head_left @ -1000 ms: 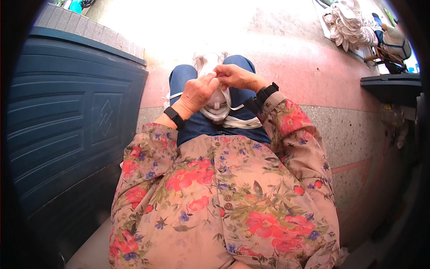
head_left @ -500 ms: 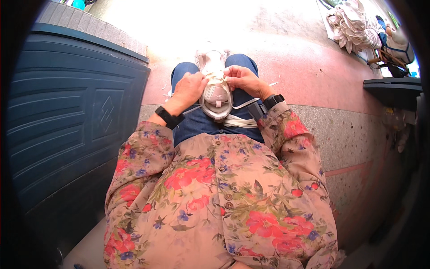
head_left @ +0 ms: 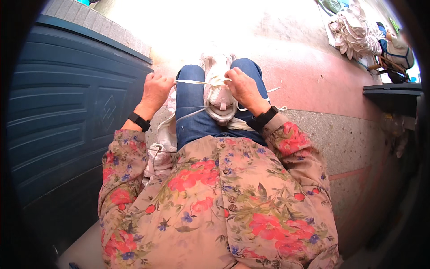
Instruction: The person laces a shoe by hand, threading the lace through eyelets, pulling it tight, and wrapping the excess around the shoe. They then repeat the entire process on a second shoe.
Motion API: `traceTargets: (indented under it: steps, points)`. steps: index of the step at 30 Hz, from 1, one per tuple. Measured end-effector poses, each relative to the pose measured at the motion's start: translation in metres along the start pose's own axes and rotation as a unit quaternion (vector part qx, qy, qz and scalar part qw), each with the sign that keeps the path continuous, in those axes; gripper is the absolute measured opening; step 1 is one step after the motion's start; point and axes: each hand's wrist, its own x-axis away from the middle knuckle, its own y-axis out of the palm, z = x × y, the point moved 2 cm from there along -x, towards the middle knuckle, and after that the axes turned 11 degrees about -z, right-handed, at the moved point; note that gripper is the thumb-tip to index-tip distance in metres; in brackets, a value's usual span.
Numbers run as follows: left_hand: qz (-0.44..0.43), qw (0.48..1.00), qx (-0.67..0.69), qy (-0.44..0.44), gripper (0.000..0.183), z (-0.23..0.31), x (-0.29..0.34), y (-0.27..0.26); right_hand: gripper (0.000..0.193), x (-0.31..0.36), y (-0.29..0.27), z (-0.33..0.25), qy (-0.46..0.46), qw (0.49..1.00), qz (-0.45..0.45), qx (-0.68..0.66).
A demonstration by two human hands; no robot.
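Observation:
A pale pink and white sneaker (head_left: 218, 64) lies between my jeans-clad knees, its toe pointing away and its opening toward me. My left hand (head_left: 156, 93) is closed on a flat white shoelace (head_left: 192, 82) beyond my left knee. That lace runs taut and almost level from the fingers to the sneaker's eyelets. Over the lacing, my right hand (head_left: 244, 89) has its fingers pinched at the lace, close against the upper; its fingertips are partly hidden. Looser white laces (head_left: 239, 124) lie on my lap beside the heel.
More pale shoes (head_left: 160, 157) lie by my left thigh, partly covered by my sleeve. A dark blue panelled door (head_left: 80, 103) stands close on the left. At the far right are a heap of white shoes (head_left: 354, 31) and a dark ledge (head_left: 392, 94).
My left hand has moved left, away from the sneaker, drawing the lace out straight. My right hand stays at the lacing. The shoes by my left thigh have come into view.

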Motion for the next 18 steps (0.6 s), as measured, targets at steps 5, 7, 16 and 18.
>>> traceTargets:
  steps: [5,7,16,18]
  points:
    - [0.073,0.98,0.174,-0.066,0.011,0.022,-0.013,0.021,0.01,0.009,-0.012,0.009,0.119,0.992,0.001,-0.041]
    - [0.086,0.972,0.21,-0.051,0.012,0.041,-0.028,0.026,0.012,0.018,-0.012,0.01,0.173,0.982,-0.054,-0.059]
    - [-0.112,0.97,0.201,-0.078,0.018,0.034,-0.027,0.033,0.019,0.04,-0.007,0.006,0.178,0.973,-0.144,-0.031]
    - [-0.133,0.944,0.272,-0.126,0.019,0.017,-0.01,0.037,0.028,0.038,-0.012,0.013,0.197,0.959,-0.202,-0.016]
